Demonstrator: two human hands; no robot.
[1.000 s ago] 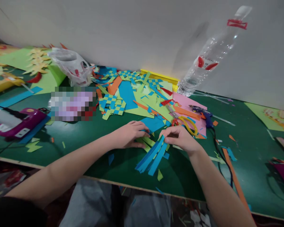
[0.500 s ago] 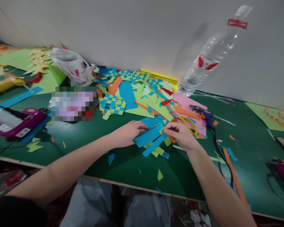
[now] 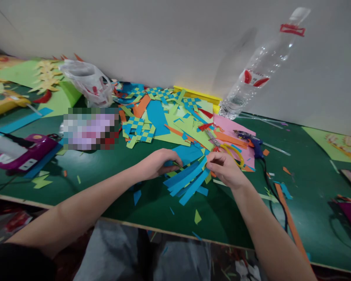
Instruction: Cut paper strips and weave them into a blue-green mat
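Blue strips (image 3: 187, 182) are held as a fan, pinched at the upper ends by the right hand (image 3: 226, 170), which is closed on them, low over the green table (image 3: 105, 168) near its front edge. The left hand (image 3: 159, 164) is curled over light green strips (image 3: 173, 173) beside the fan; whether they are gripped cannot be told. The strips are cut and gathered, but none are crossed, so interlacing is judged not yet begun. Finished woven squares (image 3: 139, 128) lie behind, and scissors (image 3: 226, 147) just beyond the right hand.
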